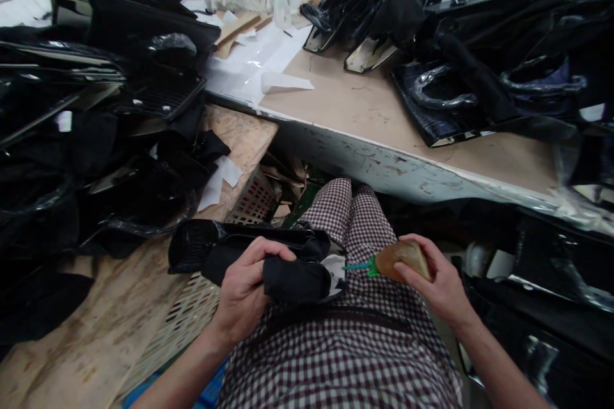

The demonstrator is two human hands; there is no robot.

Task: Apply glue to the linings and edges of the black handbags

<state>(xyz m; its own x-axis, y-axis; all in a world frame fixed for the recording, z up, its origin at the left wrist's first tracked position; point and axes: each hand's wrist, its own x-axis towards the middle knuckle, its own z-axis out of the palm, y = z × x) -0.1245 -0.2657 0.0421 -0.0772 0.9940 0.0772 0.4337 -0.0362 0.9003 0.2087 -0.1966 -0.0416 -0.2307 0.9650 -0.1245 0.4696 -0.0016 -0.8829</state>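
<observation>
My left hand is closed around a black bag piece that rests on my lap. Its fingers wrap over the folded black material. My right hand grips a brownish squeeze bottle with a green nozzle. The nozzle points left toward a white patch on the black piece, close to it. Both hands are over my checked trousers.
A workbench runs across in front, with black bag parts piled on its right and rear. More black pieces are heaped on the left. A second green-tipped bottle stands at the back. A white plastic basket sits under the bench.
</observation>
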